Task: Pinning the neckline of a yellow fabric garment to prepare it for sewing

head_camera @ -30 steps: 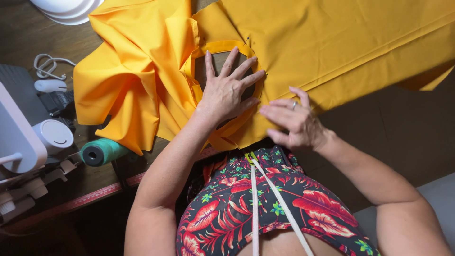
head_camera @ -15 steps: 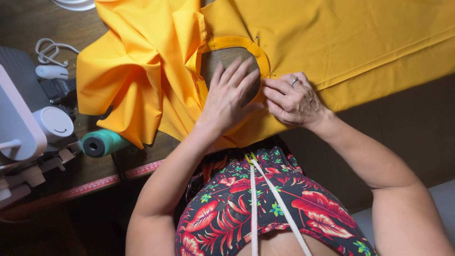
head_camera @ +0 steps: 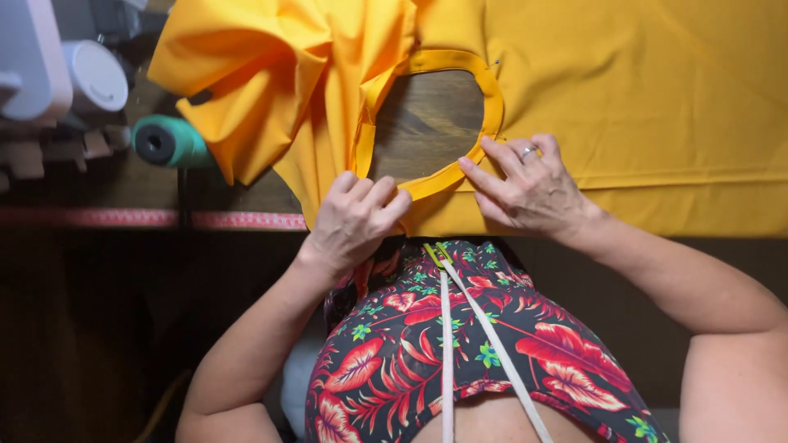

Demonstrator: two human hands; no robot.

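A large piece of yellow-orange fabric (head_camera: 640, 98) lies over a dark wooden table (head_camera: 427, 123), bunched up at the left. It has a round neckline opening edged with a narrow band (head_camera: 492, 98), and bare wood shows through the hole. My left hand (head_camera: 355, 220) pinches the band's lower edge at the near side of the opening, fingers curled shut on the cloth. My right hand (head_camera: 529, 184), a ring on one finger, presses and pinches the band at the opening's lower right. Both hands sit close together by the table's front edge.
A white sewing machine (head_camera: 37, 66) stands at the far left, with a teal thread spool (head_camera: 168, 141) lying beside it. A red measuring tape (head_camera: 156, 219) runs along the table's front edge. A white tape hangs over my floral garment (head_camera: 460, 344).
The fabric has shifted so the neckline hole is fully open. My left hand went from flat on the cloth to a pinch at the lower band; my right hand moved onto the band.
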